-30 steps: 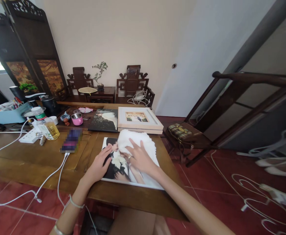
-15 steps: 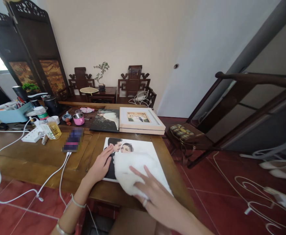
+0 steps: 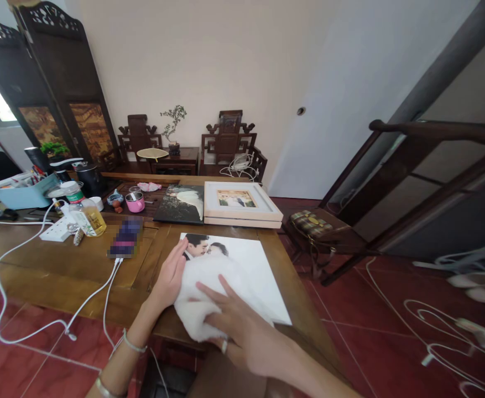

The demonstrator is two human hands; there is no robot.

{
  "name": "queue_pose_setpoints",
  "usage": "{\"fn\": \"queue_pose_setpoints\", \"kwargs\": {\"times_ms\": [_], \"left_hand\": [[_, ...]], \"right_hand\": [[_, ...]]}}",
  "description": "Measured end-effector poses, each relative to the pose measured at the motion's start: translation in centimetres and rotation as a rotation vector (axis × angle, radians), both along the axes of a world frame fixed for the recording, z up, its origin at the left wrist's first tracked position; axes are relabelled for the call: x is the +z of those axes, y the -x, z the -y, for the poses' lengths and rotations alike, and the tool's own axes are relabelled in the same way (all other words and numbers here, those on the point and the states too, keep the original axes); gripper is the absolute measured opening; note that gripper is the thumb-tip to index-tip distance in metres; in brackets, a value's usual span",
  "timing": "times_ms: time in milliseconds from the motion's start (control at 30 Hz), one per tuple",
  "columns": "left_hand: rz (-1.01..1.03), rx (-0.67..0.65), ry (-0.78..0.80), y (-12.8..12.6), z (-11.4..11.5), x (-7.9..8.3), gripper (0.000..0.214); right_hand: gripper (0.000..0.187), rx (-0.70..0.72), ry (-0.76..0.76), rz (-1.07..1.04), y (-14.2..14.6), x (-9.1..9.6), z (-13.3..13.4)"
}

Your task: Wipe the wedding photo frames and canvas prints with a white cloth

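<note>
A white fluffy cloth point(image 3: 213, 290) lies bunched over the lower left part of a photo panel point(image 3: 267, 279) printed with two people. My right hand point(image 3: 242, 320) presses down on the cloth, fingers spread across it and its lower edge gathered under the ring finger. At the panel's left edge, my left hand point(image 3: 171, 273) rests with its fingers stretched out together, fingertips near the upper left corner. The cloth reaches close to the left hand and hides much of the printed picture.
Behind the panel lie a dark photo panel point(image 3: 180, 203) and a pale framed picture point(image 3: 242, 204). To the left are a charging phone point(image 3: 125, 237), an oil-coloured bottle point(image 3: 88, 215), a pink cup point(image 3: 135, 202) and a power strip point(image 3: 57, 229). A wooden chair point(image 3: 350, 221) holds a plaid bag point(image 3: 311, 222).
My right hand and the cloth have moved left and slightly down, uncovering the panel's right side. My left hand has shifted left from the printed face to the panel's edge.
</note>
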State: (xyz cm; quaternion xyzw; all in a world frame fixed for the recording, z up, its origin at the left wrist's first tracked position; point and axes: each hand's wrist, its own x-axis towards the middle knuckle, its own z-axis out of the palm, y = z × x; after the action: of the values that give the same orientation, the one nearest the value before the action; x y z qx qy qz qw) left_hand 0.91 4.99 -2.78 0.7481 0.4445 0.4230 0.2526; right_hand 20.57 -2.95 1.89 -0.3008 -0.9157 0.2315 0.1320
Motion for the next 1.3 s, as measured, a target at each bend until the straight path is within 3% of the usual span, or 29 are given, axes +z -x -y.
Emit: {"fn": "queue_pose_setpoints", "kwargs": {"times_ms": [67,167,333,433,533,700,800,933,1133,1300], "left_hand": [[-0.045,-0.017,0.007,-0.1,0.0,-0.1,0.045],[-0.134,-0.07,0.004,-0.2,0.0,-0.3,0.042],[-0.205,-0.121,-0.04,-0.3,-0.2,-0.7,0.04],[-0.217,-0.126,-0.058,-0.2,-0.3,-0.8,0.04],[-0.214,-0.125,-0.065,-0.2,-0.3,-0.8,0.04],[-0.222,-0.098,-0.066,-0.1,-0.3,-0.8,0.037],[-0.23,-0.09,-0.067,0.0,-0.3,-0.8,0.037],[-0.224,-0.124,-0.063,-0.1,-0.3,-0.8,0.039],[-0.223,-0.112,-0.038,-0.1,-0.3,-0.8,0.039],[-0.225,-0.1,-0.036,-0.1,-0.2,-1.0,0.04]], "right_hand": [[0.033,-0.002,0.066,0.006,-1.3,0.7,1.1],[0.028,-0.136,0.118,0.022,-3.6,0.6,0.9],[0.032,-0.477,0.044,-0.015,-5.5,-2.0,-3.4],[0.036,-0.528,0.033,-0.118,-4.1,-2.3,-6.9],[0.039,-0.475,0.101,-0.212,-1.4,-1.4,-9.9],[0.039,-0.428,0.14,-0.228,2.0,-0.7,-12.6],[0.038,-0.409,0.149,-0.227,1.8,-0.9,-12.4],[0.041,-0.412,0.146,-0.226,-1.6,-1.5,-11.2],[0.051,-0.745,0.158,-0.127,-8.1,-3.4,-9.8],[0.044,-0.697,0.12,-0.057,-9.6,-4.3,-5.6]]}}
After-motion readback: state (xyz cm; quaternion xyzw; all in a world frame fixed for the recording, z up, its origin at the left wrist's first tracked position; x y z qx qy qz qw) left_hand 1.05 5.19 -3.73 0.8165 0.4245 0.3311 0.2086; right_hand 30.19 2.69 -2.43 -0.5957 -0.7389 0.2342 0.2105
